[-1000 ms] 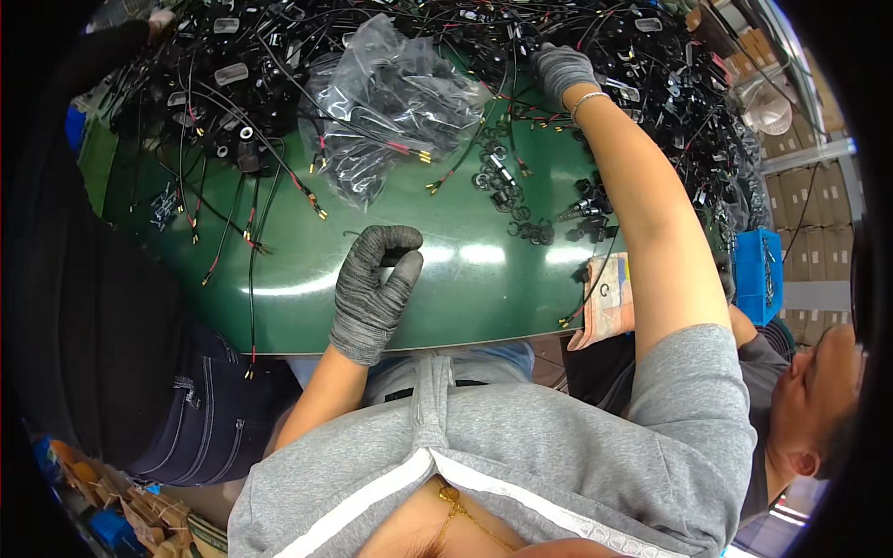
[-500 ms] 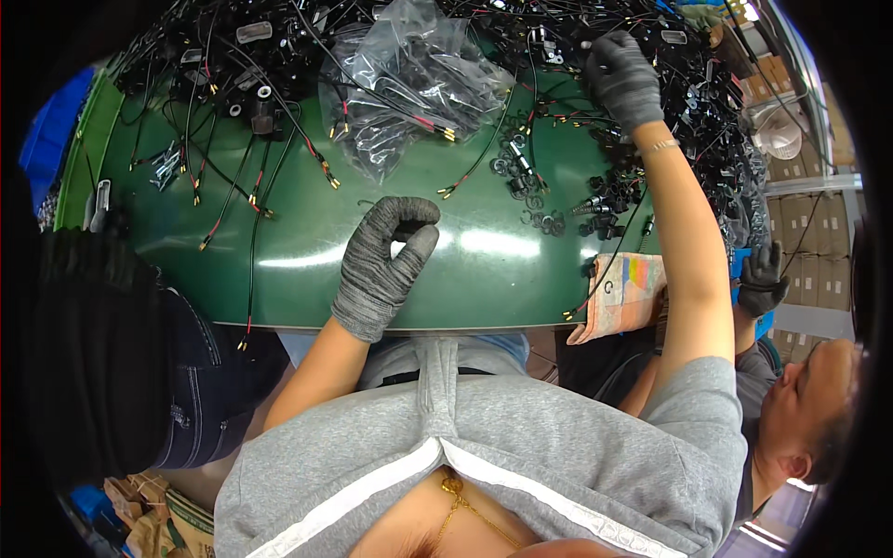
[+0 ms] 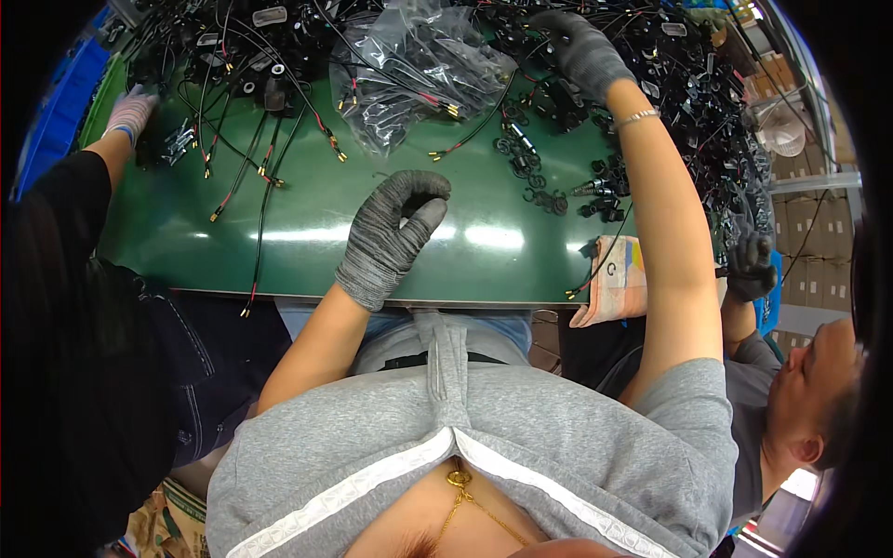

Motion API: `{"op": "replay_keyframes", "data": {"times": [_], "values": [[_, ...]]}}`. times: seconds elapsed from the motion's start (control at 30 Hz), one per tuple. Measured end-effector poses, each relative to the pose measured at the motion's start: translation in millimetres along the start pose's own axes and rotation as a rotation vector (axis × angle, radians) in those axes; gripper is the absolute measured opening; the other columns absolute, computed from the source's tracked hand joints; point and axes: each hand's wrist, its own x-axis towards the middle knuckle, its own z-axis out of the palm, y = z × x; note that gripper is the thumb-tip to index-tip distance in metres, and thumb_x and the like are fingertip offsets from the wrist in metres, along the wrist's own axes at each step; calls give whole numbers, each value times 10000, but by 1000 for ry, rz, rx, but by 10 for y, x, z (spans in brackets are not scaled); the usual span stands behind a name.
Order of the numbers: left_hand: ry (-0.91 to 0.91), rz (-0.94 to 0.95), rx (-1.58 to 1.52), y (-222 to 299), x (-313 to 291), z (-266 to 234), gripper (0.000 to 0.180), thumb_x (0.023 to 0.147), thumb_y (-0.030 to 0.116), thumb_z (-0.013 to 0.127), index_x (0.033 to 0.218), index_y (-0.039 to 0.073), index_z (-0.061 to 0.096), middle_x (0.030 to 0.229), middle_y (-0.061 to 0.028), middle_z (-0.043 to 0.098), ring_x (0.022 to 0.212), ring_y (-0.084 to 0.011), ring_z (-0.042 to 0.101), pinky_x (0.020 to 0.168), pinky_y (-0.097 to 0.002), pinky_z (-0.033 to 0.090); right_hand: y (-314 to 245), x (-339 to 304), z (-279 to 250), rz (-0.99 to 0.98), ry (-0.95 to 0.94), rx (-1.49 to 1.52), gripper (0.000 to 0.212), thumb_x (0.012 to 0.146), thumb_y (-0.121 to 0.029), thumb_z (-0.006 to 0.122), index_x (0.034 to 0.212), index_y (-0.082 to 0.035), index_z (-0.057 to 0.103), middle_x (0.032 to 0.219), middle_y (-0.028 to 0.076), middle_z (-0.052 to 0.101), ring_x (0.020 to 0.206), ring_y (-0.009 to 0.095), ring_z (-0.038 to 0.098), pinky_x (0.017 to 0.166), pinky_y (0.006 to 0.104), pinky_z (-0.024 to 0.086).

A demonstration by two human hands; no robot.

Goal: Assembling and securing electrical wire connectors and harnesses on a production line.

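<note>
My left hand (image 3: 389,240), in a grey knitted glove, hovers above the near part of the green table (image 3: 326,274). Its fingers are curled, the thumb close to the index fingertip; whatever they may hold is hidden. My right hand (image 3: 584,58), gloved alike, reaches to the far side over a heap of black parts with cables (image 3: 684,121). Its fingers stretch leftward with the tips partly lost among the dark parts, and no held thing shows. Between the hands lie a clear plastic bag of black parts (image 3: 409,70), a metal cylinder (image 3: 523,139) and several black open rings (image 3: 547,200).
Cables with red and black ends (image 3: 265,177) trail over the table's left half beside small screws (image 3: 179,141). A folded cloth (image 3: 609,288) lies at the front edge. A co-worker's gloved hand (image 3: 133,113) is at the far left; another person's gloved hand (image 3: 750,265) is at right.
My right hand has moved left over the heap, its fingers stretching out. A co-worker's gloved hand has come to the table's left edge. My left hand keeps its curled pose.
</note>
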Motion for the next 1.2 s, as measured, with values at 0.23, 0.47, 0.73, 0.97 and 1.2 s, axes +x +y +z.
{"op": "replay_keyframes", "data": {"times": [0.23, 0.47, 0.73, 0.97, 1.2], "values": [[-31, -3, -16, -14, 50, 22, 175, 890, 70, 620, 1062, 41, 616, 985, -25, 631, 918, -118, 581, 866, -272, 474, 5, 974, 409, 125, -195, -652, 406, 886, -338, 537, 1158, -62, 662, 1157, 171, 657, 1037, 345, 646, 897, 447, 509], [-25, -15, -48, -22, 66, -18, 181, 888, 70, 631, 1066, 41, 617, 1003, -25, 633, 937, -117, 580, 877, -268, 470, 40, 971, 321, -13, -128, -620, 477, 889, -451, 560, 1046, -17, 680, 1087, 190, 675, 965, 365, 658, 863, 457, 488], [82, 284, 223, -53, 98, 56, 571, 805, 173, 751, 1309, 96, 493, 1277, -91, 537, 1068, -189, 581, 873, -330, 504, -660, -533, -295, -310, -188, 364, 353, 910, -379, 612, 988, -41, 680, 873, 88, 696, 833, 130, 658, 745, 296, 511], [95, 541, -190, 95, 164, 172, 696, 761, 119, 788, 1324, 125, 380, 1191, -101, 539, 964, -220, 621, 778, -399, 584, -951, -1196, 26, -267, -263, 435, 341, 867, -319, 704, 1109, -78, 687, 1072, 124, 680, 960, 223, 653, 845, 347, 532], [318, 363, 27, -134, -16, 1, 776, 696, 6, 807, 1289, 178, 338, 973, -72, 593, 835, -178, 641, 765, -323, 573, 116, -97, 44, -32, -127, -768, 448, 896, -397, 610, 1242, -112, 623, 1193, 166, 622, 1100, 287, 614, 969, 405, 464]]}}
